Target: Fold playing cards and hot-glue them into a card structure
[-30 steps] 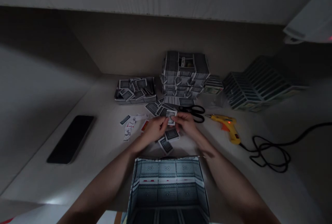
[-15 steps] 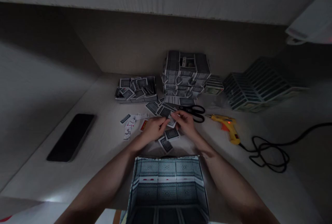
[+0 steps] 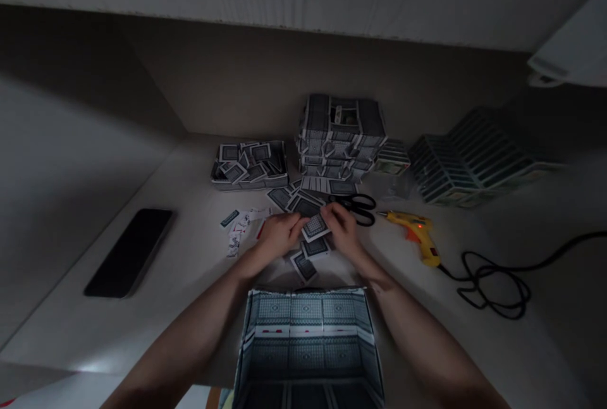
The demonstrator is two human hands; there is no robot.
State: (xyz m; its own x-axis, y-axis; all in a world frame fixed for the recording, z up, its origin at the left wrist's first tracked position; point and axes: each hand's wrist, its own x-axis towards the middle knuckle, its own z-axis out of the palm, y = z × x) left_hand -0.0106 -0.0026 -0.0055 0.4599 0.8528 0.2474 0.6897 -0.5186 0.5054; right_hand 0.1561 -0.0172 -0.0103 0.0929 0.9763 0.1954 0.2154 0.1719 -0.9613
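A patterned card piece is held between my two hands above the table. My left hand pinches its left edge, and my right hand grips its right side. Dark-backed card pieces lie just below the hands, and more loose cards are spread behind them. Black scissors rest beyond my right hand. Nearest my body, between the forearms, stands an open box covered in patterned cards.
A card-filled tray and a card-covered structure stand at the back. Rightward are a yellow glue gun, its looped cable and card stacks. Paper scraps and a phone lie left.
The held card has turned flatter and shows more of its patterned face. My right hand has shifted slightly to the right.
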